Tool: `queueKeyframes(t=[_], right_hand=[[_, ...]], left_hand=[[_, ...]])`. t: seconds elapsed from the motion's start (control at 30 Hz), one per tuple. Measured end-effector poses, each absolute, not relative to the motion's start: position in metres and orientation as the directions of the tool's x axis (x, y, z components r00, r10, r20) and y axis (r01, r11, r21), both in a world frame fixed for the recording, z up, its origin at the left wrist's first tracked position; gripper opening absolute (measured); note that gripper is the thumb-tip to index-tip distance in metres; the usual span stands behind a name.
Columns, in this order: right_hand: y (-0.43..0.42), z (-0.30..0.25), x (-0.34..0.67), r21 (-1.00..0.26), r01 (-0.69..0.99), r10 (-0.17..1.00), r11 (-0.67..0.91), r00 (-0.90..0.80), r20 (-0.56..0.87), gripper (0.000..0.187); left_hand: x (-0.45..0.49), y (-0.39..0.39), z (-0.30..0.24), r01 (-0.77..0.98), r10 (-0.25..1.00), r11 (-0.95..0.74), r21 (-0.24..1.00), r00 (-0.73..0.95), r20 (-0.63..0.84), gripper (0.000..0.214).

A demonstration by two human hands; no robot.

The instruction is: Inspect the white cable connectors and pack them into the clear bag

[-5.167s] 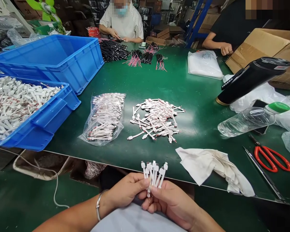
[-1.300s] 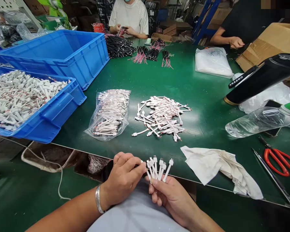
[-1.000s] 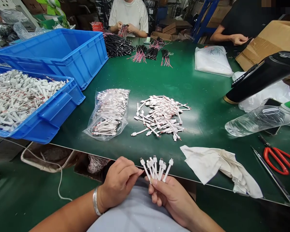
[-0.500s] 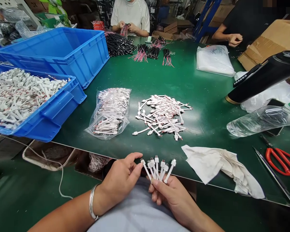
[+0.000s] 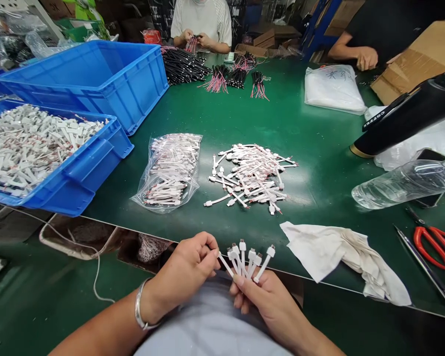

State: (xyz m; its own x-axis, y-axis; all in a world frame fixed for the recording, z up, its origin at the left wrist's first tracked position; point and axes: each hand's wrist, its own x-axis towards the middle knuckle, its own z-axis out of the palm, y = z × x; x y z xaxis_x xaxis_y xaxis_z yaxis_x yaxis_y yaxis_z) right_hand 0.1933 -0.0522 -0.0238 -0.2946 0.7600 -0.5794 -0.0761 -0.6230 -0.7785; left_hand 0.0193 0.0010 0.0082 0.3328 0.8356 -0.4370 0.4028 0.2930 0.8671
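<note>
Curled back in from their spread, the fingers [image 5: 208, 251] of the left hand [image 5: 180, 269] now sit against the end of the outermost short white cable [image 5: 225, 264], where they stood open beside it a moment ago; whether they grip it, I cannot tell. A silver bangle [image 5: 139, 309] circles that wrist. The right hand [image 5: 265, 309] stays closed around the lower part of a fanned bunch of short white cables [image 5: 246, 259], their connector heads pointing up, just over the near edge of the green surface [image 5: 311, 198].

At the left end of the surface, a blue plastic crate [image 5: 70, 193] is heaped with white cables, and a larger blue plastic crate [image 5: 133, 99] stands behind it. Toward the middle lie a clear plastic bag of white cables [image 5: 166, 170] and a loose pile of white cables [image 5: 248, 178]. Bundles of black wires [image 5: 183, 66] lie near the far edge, and a co-worker's hands [image 5: 196, 42] hold a pink-wired bundle beyond them. Along the right side are a crumpled off-white cloth [image 5: 341, 257], red-handled scissors [image 5: 433, 247], a clear plastic water bottle [image 5: 404, 185] and a black tumbler [image 5: 404, 116].
</note>
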Motion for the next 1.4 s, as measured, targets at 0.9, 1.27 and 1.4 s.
queueKeyframes(t=[0.9,1.27,1.4], right_hand=[[-0.0515,-0.0218,0.1933,-0.766,-0.095,0.756,-0.636,-0.277,-0.593,0.043],[-0.0541,-0.0235,0.1935,-0.762,-0.13,0.761,-0.635,-0.274,-0.588,0.041],[-0.0536,-0.0241,0.1933,-0.754,-0.14,0.756,-0.642,-0.277,-0.593,0.04]], left_hand=[[0.0172,0.0028,0.0017,0.305,0.812,0.393,0.868,0.329,-0.483,0.01],[0.0176,0.0014,-0.0002,0.302,0.822,0.376,0.876,0.328,-0.465,0.012],[0.0178,0.0022,-0.0006,0.308,0.825,0.364,0.879,0.332,-0.457,0.013]])
